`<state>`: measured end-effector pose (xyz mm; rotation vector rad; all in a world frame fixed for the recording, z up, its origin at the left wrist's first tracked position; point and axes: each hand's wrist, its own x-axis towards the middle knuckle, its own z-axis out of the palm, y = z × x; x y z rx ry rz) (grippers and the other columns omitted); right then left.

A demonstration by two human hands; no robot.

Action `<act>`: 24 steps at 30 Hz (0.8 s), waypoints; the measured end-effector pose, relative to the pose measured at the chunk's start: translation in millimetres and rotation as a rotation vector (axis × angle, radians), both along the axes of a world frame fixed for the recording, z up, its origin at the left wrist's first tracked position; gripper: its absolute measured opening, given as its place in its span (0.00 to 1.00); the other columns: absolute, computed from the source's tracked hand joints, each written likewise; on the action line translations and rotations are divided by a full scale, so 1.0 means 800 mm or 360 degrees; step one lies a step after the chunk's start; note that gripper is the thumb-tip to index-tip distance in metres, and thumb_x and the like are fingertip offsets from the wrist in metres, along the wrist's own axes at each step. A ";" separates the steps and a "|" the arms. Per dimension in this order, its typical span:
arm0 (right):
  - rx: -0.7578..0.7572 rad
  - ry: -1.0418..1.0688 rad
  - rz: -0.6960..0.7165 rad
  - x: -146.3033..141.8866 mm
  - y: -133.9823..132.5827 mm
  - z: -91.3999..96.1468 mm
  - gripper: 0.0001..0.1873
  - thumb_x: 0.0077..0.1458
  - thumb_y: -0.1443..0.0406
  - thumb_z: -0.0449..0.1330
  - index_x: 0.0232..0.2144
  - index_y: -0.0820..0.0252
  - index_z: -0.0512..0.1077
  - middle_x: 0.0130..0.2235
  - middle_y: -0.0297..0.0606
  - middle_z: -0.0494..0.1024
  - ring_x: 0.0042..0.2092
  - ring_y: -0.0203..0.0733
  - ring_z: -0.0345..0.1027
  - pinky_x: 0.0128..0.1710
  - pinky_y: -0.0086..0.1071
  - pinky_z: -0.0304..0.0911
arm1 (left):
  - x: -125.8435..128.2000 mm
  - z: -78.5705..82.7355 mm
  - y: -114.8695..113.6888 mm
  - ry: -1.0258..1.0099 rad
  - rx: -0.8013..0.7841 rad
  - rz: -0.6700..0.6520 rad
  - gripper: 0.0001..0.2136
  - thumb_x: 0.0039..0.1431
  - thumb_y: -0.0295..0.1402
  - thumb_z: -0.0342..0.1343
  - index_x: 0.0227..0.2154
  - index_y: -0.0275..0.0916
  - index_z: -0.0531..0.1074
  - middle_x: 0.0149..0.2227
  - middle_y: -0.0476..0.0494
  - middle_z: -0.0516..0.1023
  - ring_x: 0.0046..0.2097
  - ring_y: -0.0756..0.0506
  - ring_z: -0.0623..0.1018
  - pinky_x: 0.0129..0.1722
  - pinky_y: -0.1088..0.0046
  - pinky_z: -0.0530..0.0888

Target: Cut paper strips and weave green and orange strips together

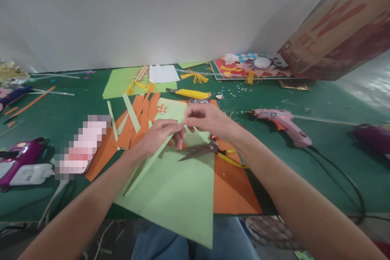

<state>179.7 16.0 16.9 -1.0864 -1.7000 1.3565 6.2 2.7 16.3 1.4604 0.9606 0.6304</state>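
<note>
My left hand (164, 131) is closed on a long pale green paper strip (149, 163), which hangs down toward the front left. Right beside it, my right hand (204, 118) pinches at the strip's upper end; the fingertips of both hands almost meet. Beneath them lies a light green paper sheet (185, 187), its front corner jutting past the table edge. Open scissors (201, 149) with yellow handles rest on the sheet under my right wrist. An orange sheet (233, 191) shows underneath. Just behind my hands is a small orange-and-white woven paper check (162, 109).
Orange strips (138, 120) lie left of my hands. A yellow cutter (193, 94) and yellow tassels (195, 77) lie behind. A pink glue gun (282, 124) with a cable sits at right. At left are a blurred-out phone (83, 146) and a purple power strip (22, 160).
</note>
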 end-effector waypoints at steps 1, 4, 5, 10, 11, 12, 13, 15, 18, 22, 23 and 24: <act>0.0024 -0.0003 0.0010 -0.001 0.000 -0.001 0.07 0.44 0.65 0.61 0.20 0.61 0.66 0.18 0.28 0.66 0.21 0.28 0.56 0.21 0.27 0.47 | 0.000 0.000 0.000 0.0003 -0.0006 -0.0005 0.13 0.56 0.32 0.49 0.18 0.36 0.70 0.16 0.49 0.71 0.22 0.51 0.73 0.30 0.75 0.69; 0.0055 -0.0001 0.0004 -0.003 -0.001 -0.004 0.05 0.44 0.67 0.57 0.19 0.60 0.65 0.18 0.28 0.66 0.22 0.29 0.57 0.22 0.27 0.49 | 0.000 -0.001 -0.001 -0.0012 -0.0037 -0.0019 0.13 0.56 0.33 0.50 0.18 0.36 0.70 0.16 0.50 0.71 0.20 0.52 0.72 0.29 0.75 0.69; 0.0065 0.0002 -0.0018 -0.004 -0.002 -0.004 0.05 0.43 0.67 0.57 0.19 0.60 0.65 0.18 0.28 0.65 0.22 0.29 0.56 0.22 0.27 0.49 | 0.000 -0.001 -0.002 -0.0023 -0.0047 -0.0024 0.13 0.56 0.32 0.50 0.17 0.35 0.70 0.16 0.50 0.71 0.20 0.53 0.72 0.29 0.76 0.69; 0.0098 0.0044 -0.0125 -0.008 -0.005 -0.004 0.05 0.40 0.67 0.56 0.18 0.59 0.63 0.17 0.28 0.64 0.22 0.30 0.55 0.22 0.28 0.48 | 0.001 -0.002 -0.001 -0.0060 -0.0059 -0.0046 0.14 0.57 0.32 0.50 0.17 0.35 0.70 0.15 0.51 0.71 0.20 0.53 0.72 0.28 0.77 0.68; 0.0103 0.0054 -0.0143 -0.007 -0.005 -0.003 0.04 0.40 0.67 0.56 0.18 0.59 0.63 0.17 0.29 0.64 0.22 0.30 0.55 0.22 0.28 0.48 | 0.001 -0.002 -0.001 -0.0055 -0.0061 -0.0046 0.14 0.57 0.32 0.50 0.17 0.35 0.70 0.15 0.50 0.71 0.20 0.53 0.72 0.27 0.77 0.68; 0.0111 0.0070 -0.0163 -0.007 -0.004 -0.003 0.04 0.40 0.68 0.56 0.17 0.59 0.63 0.17 0.29 0.64 0.22 0.30 0.55 0.22 0.28 0.48 | 0.001 -0.001 -0.001 -0.0044 -0.0062 -0.0043 0.14 0.57 0.32 0.50 0.17 0.35 0.70 0.14 0.50 0.70 0.20 0.53 0.71 0.27 0.77 0.67; 0.0117 0.0094 -0.0188 -0.005 -0.003 -0.003 0.04 0.40 0.68 0.55 0.17 0.60 0.64 0.17 0.29 0.65 0.22 0.30 0.55 0.22 0.28 0.48 | 0.001 0.000 -0.002 -0.0031 -0.0062 -0.0043 0.14 0.57 0.32 0.50 0.17 0.35 0.70 0.14 0.50 0.71 0.20 0.53 0.71 0.27 0.77 0.67; 0.0110 0.0175 -0.0268 -0.002 0.000 -0.003 0.05 0.40 0.69 0.55 0.17 0.60 0.63 0.17 0.29 0.65 0.20 0.29 0.52 0.21 0.28 0.46 | 0.001 0.001 -0.002 -0.0009 -0.0055 -0.0053 0.14 0.57 0.32 0.50 0.17 0.35 0.70 0.14 0.50 0.71 0.20 0.53 0.71 0.27 0.77 0.68; 0.0027 0.0320 -0.0364 0.003 0.005 -0.003 0.04 0.42 0.68 0.55 0.19 0.60 0.64 0.16 0.29 0.66 0.19 0.27 0.48 0.19 0.28 0.41 | 0.000 -0.002 -0.002 -0.0024 -0.0010 -0.0037 0.14 0.59 0.33 0.50 0.19 0.36 0.71 0.16 0.49 0.72 0.22 0.52 0.72 0.28 0.76 0.69; -0.0129 0.0386 -0.0191 0.000 0.004 -0.003 0.05 0.43 0.65 0.59 0.24 0.61 0.67 0.17 0.29 0.67 0.19 0.27 0.51 0.18 0.27 0.39 | -0.004 -0.010 -0.001 -0.0109 0.0121 0.0030 0.13 0.61 0.37 0.50 0.28 0.36 0.75 0.19 0.49 0.74 0.24 0.52 0.71 0.27 0.76 0.68; -0.0148 0.0387 -0.0135 -0.002 0.003 -0.003 0.06 0.43 0.64 0.60 0.24 0.61 0.67 0.17 0.29 0.66 0.19 0.27 0.51 0.18 0.27 0.39 | -0.004 -0.011 0.000 -0.0114 0.0144 0.0036 0.13 0.61 0.38 0.50 0.31 0.36 0.76 0.20 0.49 0.74 0.24 0.52 0.71 0.27 0.75 0.68; -0.0155 0.0392 -0.0090 -0.004 0.001 -0.003 0.06 0.44 0.64 0.60 0.23 0.61 0.67 0.17 0.28 0.66 0.19 0.27 0.50 0.18 0.26 0.39 | -0.004 -0.012 0.000 -0.0110 0.0159 0.0039 0.14 0.61 0.39 0.50 0.32 0.37 0.76 0.20 0.49 0.74 0.24 0.51 0.71 0.27 0.75 0.68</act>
